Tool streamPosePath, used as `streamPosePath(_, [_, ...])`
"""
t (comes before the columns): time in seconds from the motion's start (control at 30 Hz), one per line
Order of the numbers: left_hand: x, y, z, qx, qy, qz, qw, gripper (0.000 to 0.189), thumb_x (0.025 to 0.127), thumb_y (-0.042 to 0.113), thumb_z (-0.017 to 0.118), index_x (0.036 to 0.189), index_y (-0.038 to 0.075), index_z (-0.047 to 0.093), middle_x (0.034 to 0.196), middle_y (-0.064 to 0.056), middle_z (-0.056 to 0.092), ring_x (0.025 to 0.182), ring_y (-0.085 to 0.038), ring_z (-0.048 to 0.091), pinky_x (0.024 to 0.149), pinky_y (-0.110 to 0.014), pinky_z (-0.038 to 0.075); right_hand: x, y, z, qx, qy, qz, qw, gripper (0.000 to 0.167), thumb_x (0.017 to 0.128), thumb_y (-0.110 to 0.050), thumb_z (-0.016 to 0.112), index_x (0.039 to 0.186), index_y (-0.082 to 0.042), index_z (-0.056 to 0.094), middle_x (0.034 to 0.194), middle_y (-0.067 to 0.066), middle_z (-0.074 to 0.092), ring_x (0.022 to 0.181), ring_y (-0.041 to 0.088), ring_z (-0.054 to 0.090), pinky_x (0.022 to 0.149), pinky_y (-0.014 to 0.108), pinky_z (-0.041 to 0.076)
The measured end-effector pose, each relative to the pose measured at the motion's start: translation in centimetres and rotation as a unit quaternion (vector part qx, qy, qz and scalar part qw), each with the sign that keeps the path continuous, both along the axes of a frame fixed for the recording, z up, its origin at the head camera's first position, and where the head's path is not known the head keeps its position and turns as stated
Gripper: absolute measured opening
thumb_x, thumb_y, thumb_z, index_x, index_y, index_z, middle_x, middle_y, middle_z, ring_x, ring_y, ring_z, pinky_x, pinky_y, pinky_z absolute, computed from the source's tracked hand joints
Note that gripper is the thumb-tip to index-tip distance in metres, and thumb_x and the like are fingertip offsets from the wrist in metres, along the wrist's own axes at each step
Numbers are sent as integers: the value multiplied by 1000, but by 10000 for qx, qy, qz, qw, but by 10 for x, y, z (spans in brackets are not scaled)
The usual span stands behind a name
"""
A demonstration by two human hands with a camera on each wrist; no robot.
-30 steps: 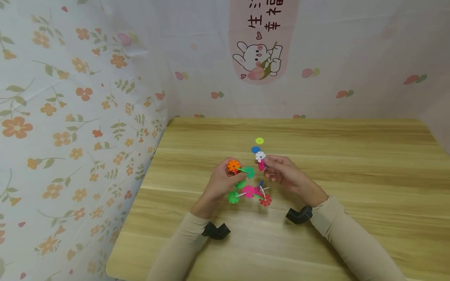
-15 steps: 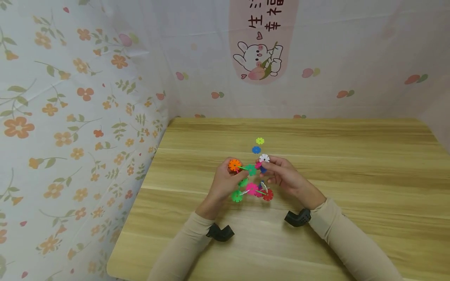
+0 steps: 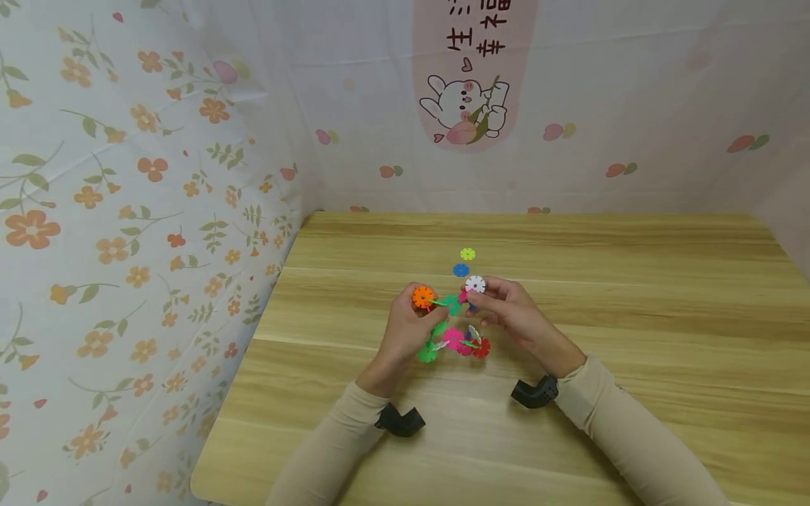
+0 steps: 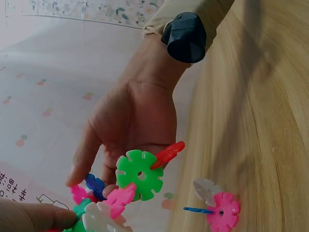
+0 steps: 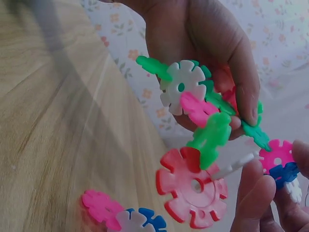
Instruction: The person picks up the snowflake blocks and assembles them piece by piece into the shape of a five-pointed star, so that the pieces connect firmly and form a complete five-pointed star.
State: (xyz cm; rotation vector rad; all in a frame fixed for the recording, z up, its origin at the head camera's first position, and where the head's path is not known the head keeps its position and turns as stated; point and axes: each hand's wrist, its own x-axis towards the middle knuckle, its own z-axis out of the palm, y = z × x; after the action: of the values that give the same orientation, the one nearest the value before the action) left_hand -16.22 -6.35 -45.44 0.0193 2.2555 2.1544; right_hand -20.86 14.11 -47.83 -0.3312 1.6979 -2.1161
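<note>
My left hand [image 3: 408, 327] grips a linked chain of notched plastic discs, with an orange disc [image 3: 422, 297] at its top. A teal-green disc [image 3: 451, 304] sticks out of this grip toward the other hand. Lower in the chain hang a pink disc [image 3: 453, 339] and a red disc [image 5: 193, 188]. Facing it, my right hand [image 3: 525, 320] pinches a small cluster of a white disc [image 3: 475, 284], a pink disc [image 5: 276, 155] and a blue disc [image 5: 284, 173]. Its pink disc is right at the teal-green disc's edge.
Beneath the chain, a joined pink [image 4: 223, 211], white [image 4: 206, 192] and blue disc [image 4: 198, 210] cluster lies on the wooden table [image 3: 633, 316]. Behind the hands are a loose yellow-green disc [image 3: 467, 254] and a loose blue disc [image 3: 461, 270]. Patterned cloth [image 3: 354, 105] hangs behind.
The left hand has shifted slightly right with the chain, bringing the teal-green disc close to the right hand's cluster. The right hand has turned that cluster, its white disc now slightly further right.
</note>
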Motion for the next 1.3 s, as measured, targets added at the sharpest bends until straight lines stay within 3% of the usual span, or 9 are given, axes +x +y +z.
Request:
streamPosePath(0.17, [0, 3, -2, 90, 28, 173, 9998, 23, 82, -6, 70, 98, 1, 56, 81, -3, 54, 69, -14, 50, 62, -22, 45, 1, -5, 2, 232, 128, -173, 9995, 5, 98, -13, 65, 100, -9, 68, 89, 1, 72, 79, 17, 70, 60, 27, 55])
streamPosePath(0.33, [-1, 3, -6, 122, -66, 205, 9997, 22, 82, -5, 71, 97, 2, 56, 80, -3, 58, 67, -14, 56, 62, -23, 48, 0, -4, 5, 716, 393, -94, 9966, 15, 97, -16, 67, 105, -2, 67, 90, 1, 73, 80, 22, 71, 62, 30, 55])
streamPosePath(0.5, [-1, -1, -7, 374, -373, -68, 9986, 24, 85, -2, 72, 103, 1, 55, 86, -7, 62, 74, -18, 63, 66, -25, 50, -4, -2, 11, 1145, 662, 19, 9912, 26, 95, -20, 70, 110, 1, 67, 92, 3, 72, 82, 30, 69, 64, 33, 56])
streamPosePath(0.63, [-1, -8, -7, 197, -531, -362, 9977, 33, 89, 7, 74, 115, 2, 54, 101, -9, 63, 86, -17, 60, 72, -26, 50, -5, 0, 13, 1208, 776, 92, 9896, 25, 95, -19, 71, 106, 3, 67, 86, 6, 70, 77, 29, 66, 64, 35, 55])
streamPosePath(0.77, [-5, -15, -8, -9, -432, -667, 9968, 36, 95, 16, 69, 124, 2, 54, 114, -12, 65, 98, -23, 62, 84, -31, 51, -5, 0, 12, 1292, 857, 277, 9875, 22, 94, -18, 72, 100, 2, 66, 77, 8, 63, 64, 22, 55, 56, 30, 48])
streamPosePath(0.87, [-8, -17, -7, -237, -267, -779, 9963, 33, 99, 23, 64, 125, 3, 58, 114, -16, 65, 100, -31, 64, 88, -41, 51, -5, -1, 13, 1524, 941, 586, 9821, 23, 93, -23, 73, 98, -1, 66, 73, 8, 56, 57, 16, 46, 50, 28, 38])
streamPosePath(1.03, [-8, -15, 0, -688, 23, -979, 9928, 27, 101, 29, 62, 117, 8, 66, 109, -12, 66, 94, -33, 66, 84, -51, 52, -5, -7, 17, 1980, 1260, 1199, 9647, 21, 92, -27, 75, 93, -6, 69, 70, 6, 53, 57, 15, 44, 50, 26, 37])
streamPosePath(1.17, [-7, -14, 2, -945, 163, -987, 9905, 18, 99, 24, 64, 106, 9, 68, 98, -4, 66, 83, -22, 65, 80, -47, 55, -5, -12, 22, 2078, 1385, 1388, 9583, 18, 90, -26, 76, 98, -9, 73, 77, 6, 61, 64, 15, 49, 54, 25, 42])
streamPosePath(1.3, [-7, -13, -1, -761, 95, -733, 9944, 14, 99, 18, 65, 99, 5, 68, 89, -3, 65, 76, -18, 62, 74, -37, 57, -8, -13, 22, 2040, 1466, 1467, 9567, 23, 93, -26, 74, 107, -8, 72, 84, 8, 64, 68, 17, 54, 58, 28, 47])
